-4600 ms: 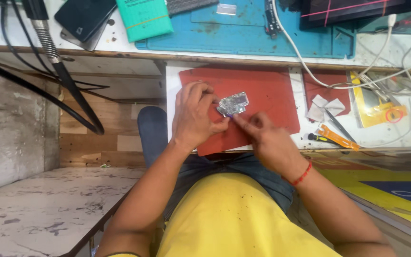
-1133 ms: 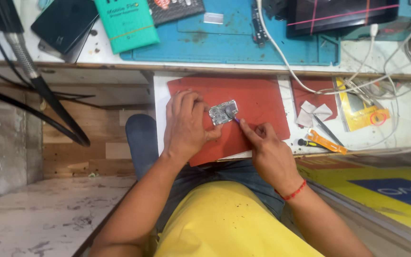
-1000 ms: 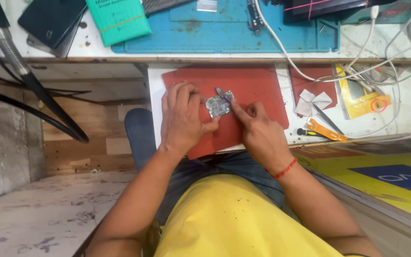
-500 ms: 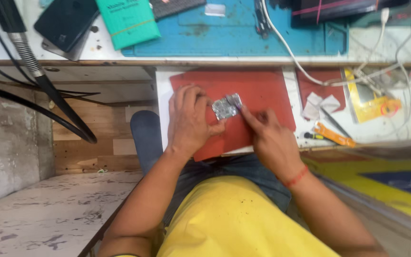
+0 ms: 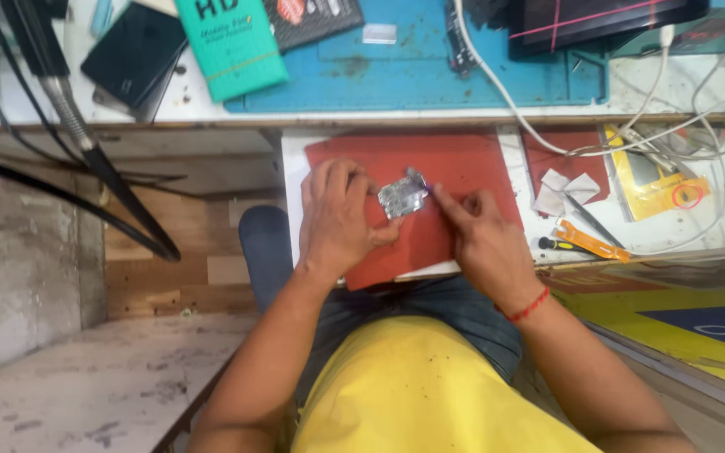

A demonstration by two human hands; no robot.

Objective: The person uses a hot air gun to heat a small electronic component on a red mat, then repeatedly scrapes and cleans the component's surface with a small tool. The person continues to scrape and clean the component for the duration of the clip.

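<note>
A small silvery metal part point(image 5: 402, 198), like a phone's inner frame, lies on a red mat point(image 5: 455, 164) on a pulled-out shelf. My left hand point(image 5: 339, 218) rests flat beside it, with thumb and fingertips touching its left edge. My right hand point(image 5: 480, 235) holds a thin tool with a dark tip point(image 5: 417, 178) at the part's upper right corner, index finger stretched along it.
Right of the mat lie white paper scraps point(image 5: 568, 190), an orange-handled tool point(image 5: 587, 241) and a yellow packet point(image 5: 652, 176). Above, a blue work mat point(image 5: 430, 71) carries a green box point(image 5: 228, 42), a dark phone point(image 5: 132, 54) and white cables point(image 5: 539, 126). A black hose point(image 5: 86, 143) hangs at left.
My view has shifted slightly. The right hand keeps working the tool at the part's upper edge, and the left hand stays pressed beside the part.
</note>
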